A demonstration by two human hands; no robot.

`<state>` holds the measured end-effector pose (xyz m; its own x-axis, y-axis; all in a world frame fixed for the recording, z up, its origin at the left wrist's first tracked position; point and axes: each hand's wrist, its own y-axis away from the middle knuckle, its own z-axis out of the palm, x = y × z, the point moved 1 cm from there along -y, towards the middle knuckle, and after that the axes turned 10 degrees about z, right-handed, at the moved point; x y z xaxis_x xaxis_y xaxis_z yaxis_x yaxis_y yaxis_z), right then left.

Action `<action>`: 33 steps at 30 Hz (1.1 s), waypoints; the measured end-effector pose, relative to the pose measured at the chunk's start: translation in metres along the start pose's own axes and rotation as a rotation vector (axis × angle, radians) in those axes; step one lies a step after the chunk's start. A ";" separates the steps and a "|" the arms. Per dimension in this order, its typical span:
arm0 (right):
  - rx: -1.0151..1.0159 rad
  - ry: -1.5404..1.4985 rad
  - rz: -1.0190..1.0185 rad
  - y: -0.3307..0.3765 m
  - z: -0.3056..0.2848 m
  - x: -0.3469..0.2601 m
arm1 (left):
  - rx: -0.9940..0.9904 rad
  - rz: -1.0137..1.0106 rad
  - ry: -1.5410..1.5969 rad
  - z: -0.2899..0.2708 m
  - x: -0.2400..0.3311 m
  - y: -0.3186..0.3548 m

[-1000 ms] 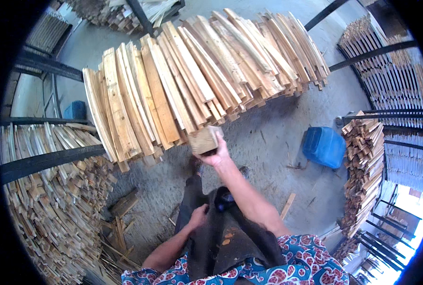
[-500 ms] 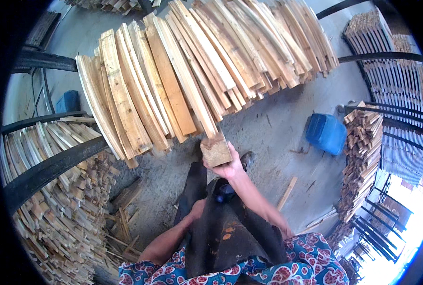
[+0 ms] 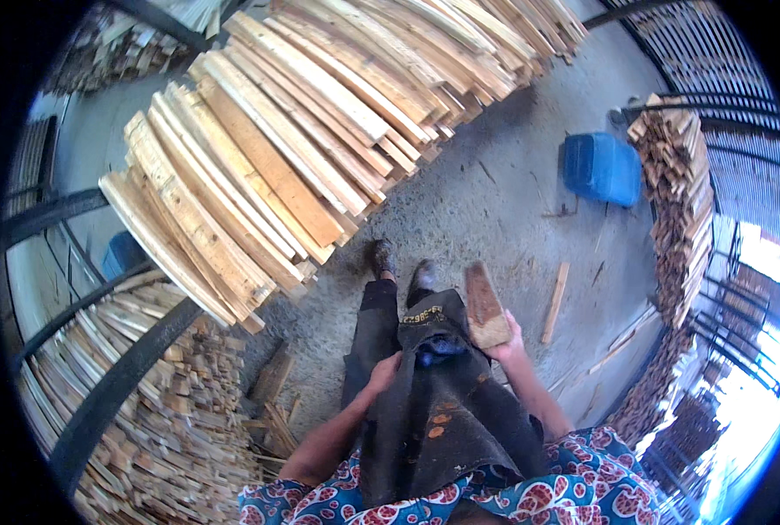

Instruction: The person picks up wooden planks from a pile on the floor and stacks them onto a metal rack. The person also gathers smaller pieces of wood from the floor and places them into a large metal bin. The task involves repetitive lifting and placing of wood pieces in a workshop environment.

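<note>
- Right hand (image 3: 505, 339) holds a short wood block (image 3: 484, 306) by its near end, fingers wrapped round it, just above the dark apron (image 3: 434, 411), well apart from the big plank stack (image 3: 302, 149).
- Doing it well, imo: keep the grip firm at the thick end and the block level so it won't tip.
- Right forearm bent, raised in front of the body.
- Left hand (image 3: 383, 374) rests on the apron's edge; fingers prob. curled on the fabric, can't tell for sure.
- Blue container (image 3: 602, 168) sits on the concrete floor (image 3: 495, 201).
</note>
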<state>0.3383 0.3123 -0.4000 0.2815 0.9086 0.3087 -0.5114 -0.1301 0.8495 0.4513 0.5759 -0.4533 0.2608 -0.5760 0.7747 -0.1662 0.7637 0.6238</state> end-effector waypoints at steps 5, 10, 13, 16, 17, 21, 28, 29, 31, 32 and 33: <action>0.403 -0.078 -0.159 -0.022 -0.050 -0.028 | -0.008 -0.050 0.049 0.003 -0.006 0.025; 0.155 -0.187 -0.062 -0.136 0.033 0.034 | 0.046 -0.155 -0.019 -0.007 0.015 0.046; -0.003 0.019 0.200 -0.206 0.117 0.104 | 0.025 -0.184 -0.064 -0.010 0.011 0.047; -0.084 -0.029 0.274 -0.220 0.110 0.119 | 0.058 -0.214 -0.082 -0.016 0.009 0.062; -0.142 0.002 0.300 -0.209 0.098 0.111 | 0.073 -0.216 -0.081 -0.021 0.006 0.065; -0.319 -0.034 0.240 -0.135 0.003 0.064 | 0.024 -0.218 -0.108 -0.043 -0.004 0.078; 0.151 -0.242 -0.442 -0.039 -0.125 0.070 | -0.085 -0.222 -0.156 -0.111 -0.012 0.114; 0.263 -0.263 -0.535 -0.040 -0.124 0.070 | -0.101 -0.219 -0.164 -0.121 -0.015 0.116; 0.344 -0.395 -0.590 -0.061 -0.112 0.071 | -0.124 -0.211 -0.173 -0.142 -0.018 0.118; 0.396 -0.474 -0.625 -0.077 -0.112 0.080 | -0.152 -0.210 -0.179 -0.150 -0.026 0.115; 0.269 -0.442 -0.607 -0.106 -0.108 0.095 | -0.163 -0.210 -0.178 -0.157 -0.031 0.116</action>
<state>0.3317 0.4552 -0.5071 0.7729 0.6170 -0.1482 0.0323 0.1949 0.9803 0.5731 0.7281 -0.4211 0.1000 -0.7572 0.6454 0.0316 0.6508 0.7586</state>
